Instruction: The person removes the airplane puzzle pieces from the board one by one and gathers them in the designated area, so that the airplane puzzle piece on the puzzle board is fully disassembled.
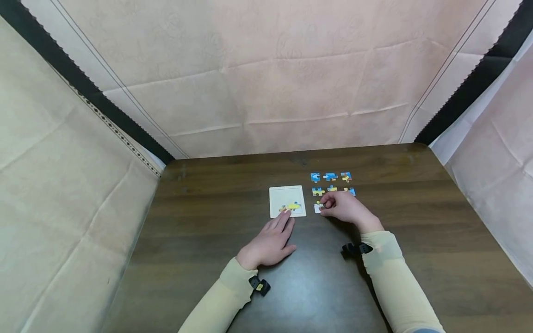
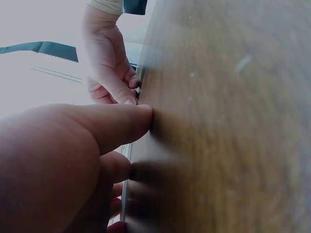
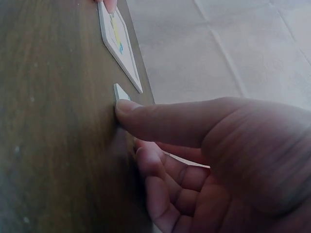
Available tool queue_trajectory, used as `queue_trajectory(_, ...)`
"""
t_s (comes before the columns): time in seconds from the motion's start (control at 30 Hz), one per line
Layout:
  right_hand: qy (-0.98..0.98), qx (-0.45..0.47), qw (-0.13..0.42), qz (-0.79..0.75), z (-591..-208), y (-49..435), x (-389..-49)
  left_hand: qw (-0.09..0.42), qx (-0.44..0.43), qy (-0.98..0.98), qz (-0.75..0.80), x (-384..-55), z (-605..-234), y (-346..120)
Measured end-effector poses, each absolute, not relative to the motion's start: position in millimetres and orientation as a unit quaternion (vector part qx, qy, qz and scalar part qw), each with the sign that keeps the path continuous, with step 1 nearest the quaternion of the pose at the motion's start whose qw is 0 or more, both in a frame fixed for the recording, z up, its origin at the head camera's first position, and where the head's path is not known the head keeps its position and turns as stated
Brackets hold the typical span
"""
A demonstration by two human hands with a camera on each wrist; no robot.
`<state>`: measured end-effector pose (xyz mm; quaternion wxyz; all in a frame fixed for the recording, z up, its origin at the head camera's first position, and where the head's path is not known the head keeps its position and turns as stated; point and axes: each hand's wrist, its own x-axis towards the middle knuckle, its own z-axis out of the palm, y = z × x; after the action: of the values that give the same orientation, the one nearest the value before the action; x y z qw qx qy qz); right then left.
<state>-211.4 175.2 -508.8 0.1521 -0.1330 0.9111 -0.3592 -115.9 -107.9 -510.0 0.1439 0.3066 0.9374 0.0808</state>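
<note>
My left hand (image 1: 269, 239) lies with extended fingers, its fingertips on the lower edge of a white square puzzle tray (image 1: 283, 192). Just above those fingertips, yellow and blue puzzle pieces (image 1: 293, 206) sit along the bottom of the tray. Right of the tray, my right hand (image 1: 349, 208) pinches a mostly white jigsaw puzzle piece (image 1: 318, 208) at its right side, thumb and finger curled. In the right wrist view the thumb presses on that piece (image 3: 120, 91), low at the tabletop. The right hand's other fingers are curled in.
Rows of loose blue and yellow puzzle pieces (image 1: 330, 176) lie on the brown wooden table (image 1: 216, 203) beyond the right hand, which partly covers the nearer ones. Pale cloth walls (image 1: 291, 92) surround the table at the back and sides.
</note>
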Motion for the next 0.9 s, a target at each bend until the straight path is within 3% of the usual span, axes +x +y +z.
queue_trajectory(0.9, 0.913, -0.14, 0.148, -0.354, -508, 176, -211, 0.139, 0.31, 0.935, 0.1, -118, -521, -112)
